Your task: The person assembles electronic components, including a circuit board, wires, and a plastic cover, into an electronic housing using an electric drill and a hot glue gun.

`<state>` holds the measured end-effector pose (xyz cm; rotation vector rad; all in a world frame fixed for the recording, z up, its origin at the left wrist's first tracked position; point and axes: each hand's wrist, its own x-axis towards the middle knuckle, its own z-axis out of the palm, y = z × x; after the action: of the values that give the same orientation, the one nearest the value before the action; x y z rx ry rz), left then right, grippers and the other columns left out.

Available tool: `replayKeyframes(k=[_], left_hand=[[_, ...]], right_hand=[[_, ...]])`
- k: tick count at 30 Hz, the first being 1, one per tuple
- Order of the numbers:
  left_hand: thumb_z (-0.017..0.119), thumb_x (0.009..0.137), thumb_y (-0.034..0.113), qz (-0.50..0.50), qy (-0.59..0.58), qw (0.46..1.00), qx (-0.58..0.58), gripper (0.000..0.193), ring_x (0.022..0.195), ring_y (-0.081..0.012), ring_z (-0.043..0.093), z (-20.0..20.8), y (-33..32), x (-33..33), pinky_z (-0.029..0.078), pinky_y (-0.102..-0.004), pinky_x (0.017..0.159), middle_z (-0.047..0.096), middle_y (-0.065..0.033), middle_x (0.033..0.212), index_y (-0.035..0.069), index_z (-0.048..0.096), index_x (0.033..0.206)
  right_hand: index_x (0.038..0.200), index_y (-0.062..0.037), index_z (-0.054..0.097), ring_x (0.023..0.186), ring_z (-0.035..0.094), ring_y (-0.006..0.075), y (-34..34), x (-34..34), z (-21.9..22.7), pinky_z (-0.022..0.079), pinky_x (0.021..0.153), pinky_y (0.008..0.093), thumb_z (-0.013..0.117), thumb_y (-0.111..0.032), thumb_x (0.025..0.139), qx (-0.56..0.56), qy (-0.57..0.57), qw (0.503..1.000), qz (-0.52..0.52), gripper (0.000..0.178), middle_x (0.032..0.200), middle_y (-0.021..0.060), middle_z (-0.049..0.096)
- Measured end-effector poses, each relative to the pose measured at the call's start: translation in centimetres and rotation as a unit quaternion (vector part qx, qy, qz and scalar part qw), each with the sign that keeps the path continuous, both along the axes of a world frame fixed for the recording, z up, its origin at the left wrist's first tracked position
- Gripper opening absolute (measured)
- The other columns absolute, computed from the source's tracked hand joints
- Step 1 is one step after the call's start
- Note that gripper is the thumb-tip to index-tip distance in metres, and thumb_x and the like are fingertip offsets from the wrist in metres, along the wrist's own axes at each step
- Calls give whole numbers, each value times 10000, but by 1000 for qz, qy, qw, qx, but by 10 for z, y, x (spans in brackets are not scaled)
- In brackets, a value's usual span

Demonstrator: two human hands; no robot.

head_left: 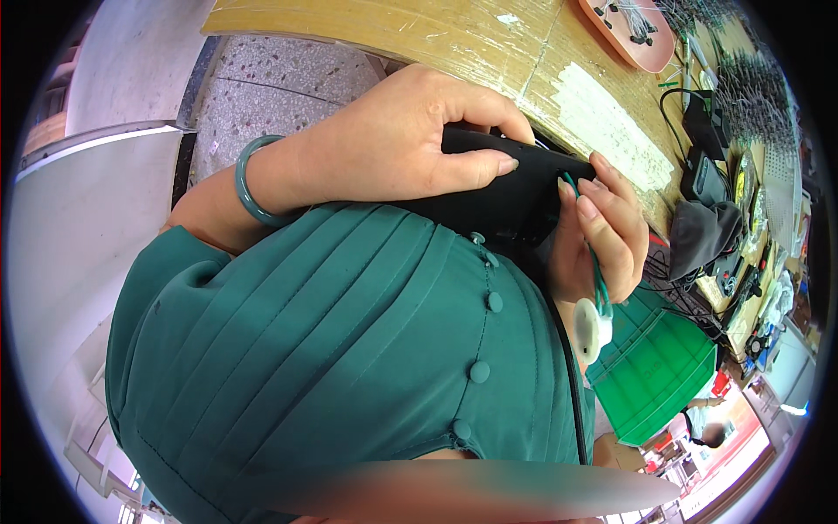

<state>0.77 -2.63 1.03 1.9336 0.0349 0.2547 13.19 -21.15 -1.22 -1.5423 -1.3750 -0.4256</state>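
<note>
My left hand (419,131), with a green-blue bangle (249,182) on its wrist, grips the upper edge of a flat black casing (497,188). Its thumb lies on the near face, with the other fingers behind. The casing is tilted against my front, beside the table's edge; its exact kind does not show. At its right end my right hand (607,231) has its fingertips pinched around thin green wires (597,271). From these wires a round white part (588,332) hangs just below my right hand. The lower part of the casing is in shadow.
A worn wooden table (471,28) runs along the far side. On it are a pink tray (635,39) of black-tipped leads, dark boxes (704,122), a grey cloth (703,237) and tangled cables. A green crate (655,375) stands at the right; a person (703,424) is far behind.
</note>
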Motion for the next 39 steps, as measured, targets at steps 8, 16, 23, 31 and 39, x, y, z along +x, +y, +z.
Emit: replayKeyframes(k=[8,16,23,31,39], left_hand=[[664,789,48,-20,-18,1000,10,197,812,-222,653,9,3,-7,500,-306,724,682,-109,895,9,672,982],[743,721,-18,44,-167,984,51,221,721,-182,654,16,-3,0,501,-262,621,691,-85,830,21,693,933],[854,661,73,91,-140,985,44,405,606,-73,550,26,-8,3,415,-208,512,608,-8,711,45,656,1013],[845,675,75,66,-188,978,62,477,597,-68,531,16,-4,7,401,-203,504,585,-3,722,46,595,1081],[788,713,30,15,-170,984,39,451,636,-91,568,15,2,9,449,-217,562,609,-13,783,40,578,1112]], right_hand=[[921,-60,580,905,672,330,-7,-1,7,591,781,384,792,83,683,7,-45,999,15,349,885,98,627],[934,-61,580,996,630,291,-8,0,27,605,770,308,780,128,660,12,-164,986,-9,389,964,63,606],[950,-61,564,974,624,258,-11,9,36,607,725,290,800,98,661,29,-229,973,-3,406,923,53,614],[942,-58,570,969,615,256,-13,11,33,606,717,323,802,95,648,39,-238,970,32,405,926,62,626],[946,-66,577,970,617,258,-12,14,31,605,717,336,810,80,650,43,-217,975,23,403,923,62,630]])
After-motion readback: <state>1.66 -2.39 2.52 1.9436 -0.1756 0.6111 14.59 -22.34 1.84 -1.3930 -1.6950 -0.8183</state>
